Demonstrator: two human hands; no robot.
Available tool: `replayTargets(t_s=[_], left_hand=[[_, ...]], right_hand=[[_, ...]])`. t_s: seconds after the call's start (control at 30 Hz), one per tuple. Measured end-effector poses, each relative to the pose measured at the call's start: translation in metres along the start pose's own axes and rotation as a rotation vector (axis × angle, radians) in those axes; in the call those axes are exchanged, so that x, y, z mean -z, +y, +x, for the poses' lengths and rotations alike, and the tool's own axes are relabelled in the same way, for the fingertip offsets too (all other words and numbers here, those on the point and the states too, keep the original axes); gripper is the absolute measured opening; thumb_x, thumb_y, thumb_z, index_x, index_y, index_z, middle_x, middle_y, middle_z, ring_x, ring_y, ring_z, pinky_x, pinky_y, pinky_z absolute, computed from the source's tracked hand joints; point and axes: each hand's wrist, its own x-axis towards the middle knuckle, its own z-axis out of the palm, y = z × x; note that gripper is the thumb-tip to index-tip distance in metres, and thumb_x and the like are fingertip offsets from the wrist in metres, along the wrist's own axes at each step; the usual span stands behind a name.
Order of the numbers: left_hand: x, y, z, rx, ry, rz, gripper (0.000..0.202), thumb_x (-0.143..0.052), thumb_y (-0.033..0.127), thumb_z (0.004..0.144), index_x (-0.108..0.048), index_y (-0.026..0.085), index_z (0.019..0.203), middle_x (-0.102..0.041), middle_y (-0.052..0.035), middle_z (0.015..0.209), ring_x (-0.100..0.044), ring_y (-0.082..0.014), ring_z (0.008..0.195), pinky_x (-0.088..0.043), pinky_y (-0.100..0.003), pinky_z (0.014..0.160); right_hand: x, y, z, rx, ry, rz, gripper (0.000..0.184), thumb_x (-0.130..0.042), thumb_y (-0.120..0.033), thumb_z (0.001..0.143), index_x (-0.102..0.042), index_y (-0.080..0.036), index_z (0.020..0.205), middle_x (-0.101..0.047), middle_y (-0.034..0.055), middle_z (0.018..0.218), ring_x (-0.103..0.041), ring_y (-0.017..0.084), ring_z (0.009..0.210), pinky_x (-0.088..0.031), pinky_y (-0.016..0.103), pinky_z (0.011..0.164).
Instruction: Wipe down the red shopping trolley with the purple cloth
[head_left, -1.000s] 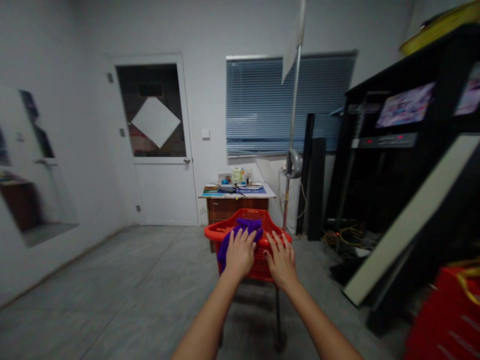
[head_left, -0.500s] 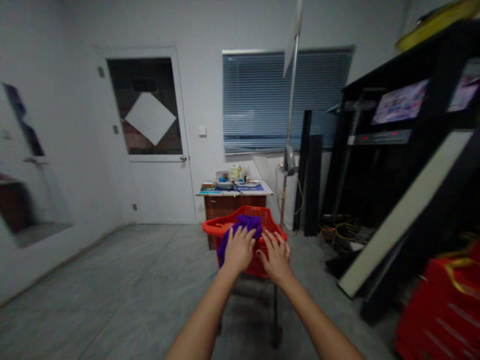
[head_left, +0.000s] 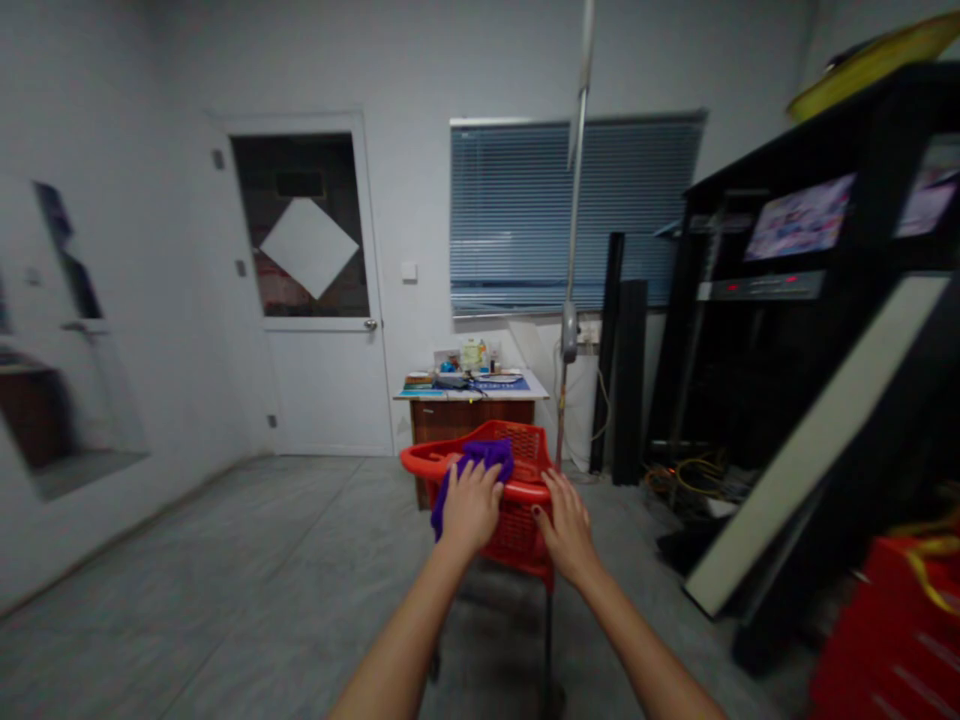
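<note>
The left hand [head_left: 471,507] lies on a crumpled purple cloth [head_left: 486,456]; I cannot tell if it grips. The right hand [head_left: 568,530] rests open on the rim of a red plastic basket [head_left: 517,535].

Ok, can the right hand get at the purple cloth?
Probably yes: the right hand is at the red basket's rim, close to the purple cloth; only the left hand, resting on it, partly blocks the way.

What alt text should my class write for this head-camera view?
A person's left hand rests on a purple cloth draped over the rim of a red plastic basket on a stand, and the right hand rests on the rim. Behind are a wooden desk, a white door and window blinds.
</note>
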Motion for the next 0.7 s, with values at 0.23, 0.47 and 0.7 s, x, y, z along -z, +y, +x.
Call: replayTargets(t_s=[0.23, 0.47, 0.7], left_hand=[[0.0, -0.022, 0.004, -0.066, -0.041, -0.039, 0.041, -0.034, 0.035, 0.101, -0.051, 0.029, 0.137, -0.057, -0.0043, 0.141, -0.045, -0.024, 0.136, -0.02, -0.056, 0.119], [0.006, -0.046, 0.002, 0.128, 0.019, 0.019, 0.043, -0.032, 0.034, 0.101, -0.056, 0.022, 0.134, -0.06, -0.0101, 0.137, -0.047, -0.0288, 0.134, -0.026, -0.058, 0.115], [0.003, -0.019, -0.005, -0.061, -0.023, -0.078, 0.04, -0.032, 0.038, 0.102, -0.054, 0.031, 0.134, -0.058, -0.0021, 0.14, -0.042, -0.0252, 0.138, -0.021, -0.056, 0.118]], right_hand=[[0.014, -0.007, -0.004, 0.054, -0.054, -0.041, 0.057, -0.029, -0.057, 0.099, -0.038, -0.028, 0.147, -0.049, 0.0077, 0.146, -0.041, 0.026, 0.136, -0.036, 0.05, 0.107], [0.0, -0.03, -0.009, 0.092, -0.014, -0.015, 0.065, -0.029, -0.061, 0.098, -0.027, -0.026, 0.152, -0.044, 0.0095, 0.149, -0.036, 0.028, 0.139, -0.036, 0.051, 0.108], [-0.001, -0.05, -0.015, 0.148, -0.028, -0.06, 0.065, -0.028, -0.06, 0.098, -0.022, -0.027, 0.154, -0.048, 0.0086, 0.146, -0.038, 0.028, 0.137, -0.037, 0.049, 0.107]])
